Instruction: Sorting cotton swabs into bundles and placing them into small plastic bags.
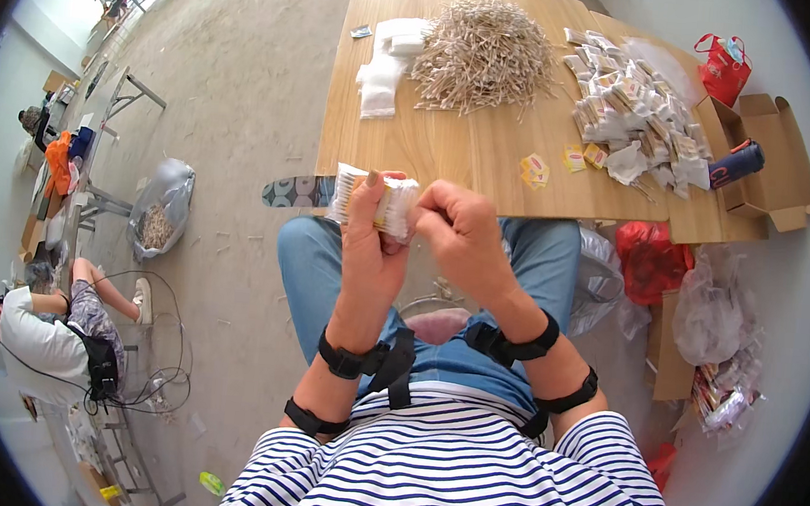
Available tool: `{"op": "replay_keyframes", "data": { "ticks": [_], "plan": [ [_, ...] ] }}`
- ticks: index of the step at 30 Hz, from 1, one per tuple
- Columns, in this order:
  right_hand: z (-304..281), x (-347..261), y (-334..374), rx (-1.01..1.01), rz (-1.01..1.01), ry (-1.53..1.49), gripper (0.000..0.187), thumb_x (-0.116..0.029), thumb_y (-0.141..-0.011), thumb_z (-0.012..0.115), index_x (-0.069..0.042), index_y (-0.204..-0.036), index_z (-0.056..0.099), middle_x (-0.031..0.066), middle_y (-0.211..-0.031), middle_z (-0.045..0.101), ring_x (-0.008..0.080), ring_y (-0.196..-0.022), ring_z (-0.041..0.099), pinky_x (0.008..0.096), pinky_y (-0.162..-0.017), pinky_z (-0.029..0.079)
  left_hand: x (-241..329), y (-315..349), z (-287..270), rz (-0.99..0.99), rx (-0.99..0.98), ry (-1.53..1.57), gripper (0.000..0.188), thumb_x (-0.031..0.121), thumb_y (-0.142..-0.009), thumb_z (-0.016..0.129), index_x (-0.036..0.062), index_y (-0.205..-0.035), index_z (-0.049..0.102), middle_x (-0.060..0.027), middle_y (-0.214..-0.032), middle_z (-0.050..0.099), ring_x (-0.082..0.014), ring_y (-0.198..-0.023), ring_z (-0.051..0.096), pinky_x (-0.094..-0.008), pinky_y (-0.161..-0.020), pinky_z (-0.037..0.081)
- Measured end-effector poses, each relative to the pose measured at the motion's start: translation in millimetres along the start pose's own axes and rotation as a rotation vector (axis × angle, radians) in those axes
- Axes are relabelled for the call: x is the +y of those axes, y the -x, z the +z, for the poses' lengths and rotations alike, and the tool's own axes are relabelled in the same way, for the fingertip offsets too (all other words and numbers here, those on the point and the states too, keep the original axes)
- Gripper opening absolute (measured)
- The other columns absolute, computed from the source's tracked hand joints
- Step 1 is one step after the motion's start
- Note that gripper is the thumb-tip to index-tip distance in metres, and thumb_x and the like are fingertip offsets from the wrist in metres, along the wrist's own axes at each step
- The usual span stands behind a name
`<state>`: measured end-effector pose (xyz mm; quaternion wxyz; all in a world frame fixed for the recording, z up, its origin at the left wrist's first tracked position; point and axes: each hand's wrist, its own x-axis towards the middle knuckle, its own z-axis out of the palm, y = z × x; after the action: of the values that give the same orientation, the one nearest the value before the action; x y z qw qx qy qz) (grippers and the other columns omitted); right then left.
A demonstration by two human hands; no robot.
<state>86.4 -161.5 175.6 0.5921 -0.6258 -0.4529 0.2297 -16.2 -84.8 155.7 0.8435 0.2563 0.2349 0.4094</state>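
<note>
My left hand [373,236] is wrapped round a clear plastic bag of cotton swabs [343,196], held over my lap near the table's front edge. White swab tips show at the bag's left end, and a yellow and white label shows through the plastic. At the bag's right end, the fingers of my right hand [459,233] are pinched together against the plastic; what lies between them is hidden. Farther back on the wooden table [451,152] is a large heap of loose cotton swabs [485,55]. Beside the heap lie stacked clear bags [381,75].
Filled swab packs [635,109] are piled at the table's right, near yellow label cards [534,171]. A dark blue bottle [737,165] leans by an open cardboard box [774,154], with a red bag [722,69] behind. Another person [46,339] sits at the far left.
</note>
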Motion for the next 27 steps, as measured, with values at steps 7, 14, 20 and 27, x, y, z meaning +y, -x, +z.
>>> {"op": "replay_keyframes", "data": {
  "ticks": [7, 14, 20, 27],
  "plan": [
    [-6.6, 3.4, -11.1, 0.095, 0.12, -0.122, 0.014, -0.007, -0.088, 0.064, 0.004, -0.08, 0.061, 0.0074, -0.063, 0.058, 0.0104, -0.06, 0.053, 0.0291, -0.055, 0.045, -8.0, -11.8, -0.8, -0.079, -0.024, 0.11, 0.027, 0.034, -0.096, 0.065, 0.0071, -0.1, 0.064, 0.0016, -0.073, 0.059, -0.0038, -0.053, 0.047, -0.0217, -0.051, 0.044],
    [-7.0, 0.8, -18.7, 0.079, 0.128, -0.209, 0.01, -0.006, -0.091, 0.064, 0.004, -0.087, 0.063, 0.0037, -0.07, 0.061, 0.0069, -0.065, 0.054, 0.0263, -0.057, 0.044, -11.1, -7.6, 2.7, -0.128, 0.002, 0.108, 0.028, 0.035, -0.096, 0.066, 0.0066, -0.101, 0.064, 0.0036, -0.068, 0.056, -0.0026, -0.047, 0.04, -0.0215, -0.048, 0.041],
    [5.4, 7.7, -22.2, 0.155, -0.089, 0.072, 0.009, -0.003, -0.087, 0.064, 0.003, -0.083, 0.059, 0.0163, -0.072, 0.064, 0.0282, -0.065, 0.063, 0.0385, -0.06, 0.048, -14.0, -7.4, 2.5, -0.111, 0.002, 0.063, 0.031, 0.036, -0.099, 0.062, 0.0061, -0.104, 0.064, 0.0027, -0.069, 0.059, -0.0038, -0.046, 0.041, -0.0203, -0.042, 0.034],
    [3.3, 4.8, -13.1, 0.168, -0.07, 0.175, 0.009, -0.004, -0.087, 0.063, 0.003, -0.082, 0.059, 0.0188, -0.071, 0.06, 0.0337, -0.065, 0.06, 0.0404, -0.059, 0.046, -8.8, -6.8, -4.4, -0.152, 0.029, 0.061, 0.032, 0.037, -0.097, 0.065, 0.0063, -0.107, 0.063, 0.0051, -0.068, 0.054, -0.0023, -0.051, 0.043, -0.0222, -0.054, 0.047]
  ]
}}
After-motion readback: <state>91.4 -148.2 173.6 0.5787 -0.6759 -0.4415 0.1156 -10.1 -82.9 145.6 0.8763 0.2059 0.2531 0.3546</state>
